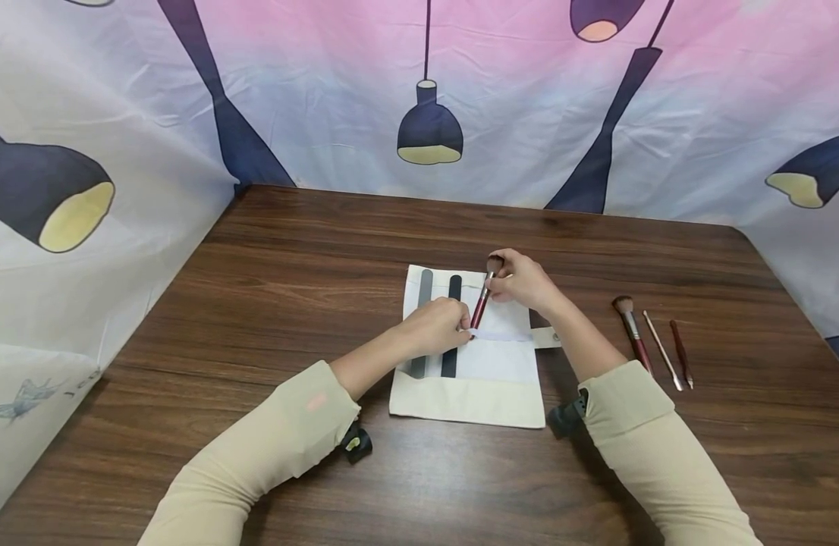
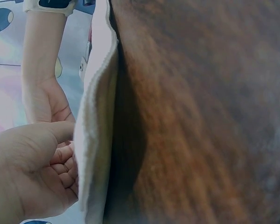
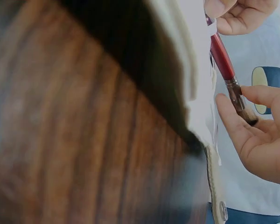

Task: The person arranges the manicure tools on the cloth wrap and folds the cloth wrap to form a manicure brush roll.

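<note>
A cream fabric roll-up pouch (image 1: 467, 402) lies unfolded on the table, with a white elastic band (image 1: 507, 335) across its middle. My right hand (image 1: 525, 283) pinches a makeup brush (image 3: 222, 58) near its bristles, which point up and away. The brush's red handle slants down over the pouch, its lower end at the band. With curled fingers, my left hand (image 1: 435, 327) pinches the band beside that handle end. Two flat nail files, one grey (image 1: 426, 287) and one black (image 1: 455, 287), lie lengthwise under the band, partly covered by my left hand.
Right of the pouch lie a second makeup brush (image 1: 632, 331), a thin light metal-tipped stick (image 1: 662, 349) and a dark red slim tool (image 1: 681, 353). A snap strap (image 1: 545, 338) sticks out from the pouch's right side. Printed cloth (image 1: 351, 98) hangs behind the wooden table (image 1: 290, 303).
</note>
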### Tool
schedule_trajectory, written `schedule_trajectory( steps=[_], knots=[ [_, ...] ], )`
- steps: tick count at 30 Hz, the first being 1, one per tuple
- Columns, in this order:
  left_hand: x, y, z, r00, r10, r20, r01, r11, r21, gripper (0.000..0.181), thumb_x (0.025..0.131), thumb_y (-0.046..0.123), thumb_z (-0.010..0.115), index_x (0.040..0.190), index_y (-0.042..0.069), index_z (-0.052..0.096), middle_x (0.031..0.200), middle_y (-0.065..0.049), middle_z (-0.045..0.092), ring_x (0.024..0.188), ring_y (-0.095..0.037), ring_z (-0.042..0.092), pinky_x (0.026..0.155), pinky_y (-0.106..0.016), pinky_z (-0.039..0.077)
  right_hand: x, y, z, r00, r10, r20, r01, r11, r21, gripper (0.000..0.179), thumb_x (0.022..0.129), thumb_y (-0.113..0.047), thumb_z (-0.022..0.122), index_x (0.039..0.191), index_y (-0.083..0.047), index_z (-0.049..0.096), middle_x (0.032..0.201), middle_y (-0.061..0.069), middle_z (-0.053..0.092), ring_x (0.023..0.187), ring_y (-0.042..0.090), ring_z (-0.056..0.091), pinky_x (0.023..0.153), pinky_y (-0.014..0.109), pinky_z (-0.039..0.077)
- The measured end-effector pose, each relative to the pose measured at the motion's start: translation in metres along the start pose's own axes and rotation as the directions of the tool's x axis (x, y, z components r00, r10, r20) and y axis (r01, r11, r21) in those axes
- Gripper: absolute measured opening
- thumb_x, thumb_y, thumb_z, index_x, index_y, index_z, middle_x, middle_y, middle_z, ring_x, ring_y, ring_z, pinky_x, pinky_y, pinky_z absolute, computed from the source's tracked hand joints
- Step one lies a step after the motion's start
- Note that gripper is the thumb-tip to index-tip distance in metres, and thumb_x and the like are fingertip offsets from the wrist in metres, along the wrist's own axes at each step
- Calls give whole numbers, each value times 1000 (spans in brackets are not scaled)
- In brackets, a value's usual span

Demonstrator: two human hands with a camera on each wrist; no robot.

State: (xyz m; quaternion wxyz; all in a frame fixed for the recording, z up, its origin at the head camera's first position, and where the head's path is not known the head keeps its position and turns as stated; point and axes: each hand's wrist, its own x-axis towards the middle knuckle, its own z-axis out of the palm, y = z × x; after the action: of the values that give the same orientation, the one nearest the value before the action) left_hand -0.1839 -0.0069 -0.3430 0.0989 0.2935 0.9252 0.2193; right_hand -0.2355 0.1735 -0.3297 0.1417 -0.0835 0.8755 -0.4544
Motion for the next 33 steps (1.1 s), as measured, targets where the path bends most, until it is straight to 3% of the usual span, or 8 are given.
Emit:
schedule_trajectory(
  steps=[5, 13, 18, 24, 33],
  knots=[
    [0, 0, 0, 1000, 6, 2, -6, 1000, -6, 9, 86, 11, 61, 78, 7, 63, 59, 3, 48, 49, -7, 40, 46, -20, 31, 3, 3, 3, 999, 13, 39, -10, 995, -96, 57, 88, -11, 61, 138, -3, 34, 111, 17, 51, 91, 27, 58, 77, 35, 47],
    [1, 0, 1, 1000, 16, 8, -16, 1000, -7, 6, 85, 8, 60, 82, 4, 64, 65, 2, 52, 52, -8, 42, 48, -20, 34, 2, 5, 6, 998, -8, 68, 18, 989, -146, 53, 85, -11, 64, 131, 0, 40, 111, 17, 52, 93, 29, 58, 76, 36, 46],
    [1, 0, 1, 1000, 17, 10, -17, 1000, -8, 6, 85, 8, 60, 84, 4, 65, 69, 1, 55, 56, -9, 45, 52, -21, 37, 0, 5, 6, 996, -24, 86, 41, 980, -197, 50, 84, -10, 65, 128, 0, 45, 115, 18, 50, 104, 32, 51, 78, 38, 45],
    [1, -1, -1, 1000, 23, 9, -22, 1000, -14, 7, 86, 8, 60, 83, 4, 65, 66, 2, 54, 57, -9, 45, 53, -21, 37, -3, 6, 4, 991, -53, 120, 78, 975, -207, 43, 87, -9, 60, 128, -1, 49, 118, 18, 51, 109, 33, 51, 79, 40, 45],
    [1, -1, -2, 999, 34, 11, -34, 999, -25, 7, 86, 8, 60, 83, 4, 65, 64, 1, 54, 55, -10, 46, 53, -20, 38, -6, 10, 1, 974, -113, 197, 152, 970, -192, 33, 89, -8, 58, 121, -1, 56, 113, 15, 59, 100, 28, 54, 77, 36, 43]
  ],
)
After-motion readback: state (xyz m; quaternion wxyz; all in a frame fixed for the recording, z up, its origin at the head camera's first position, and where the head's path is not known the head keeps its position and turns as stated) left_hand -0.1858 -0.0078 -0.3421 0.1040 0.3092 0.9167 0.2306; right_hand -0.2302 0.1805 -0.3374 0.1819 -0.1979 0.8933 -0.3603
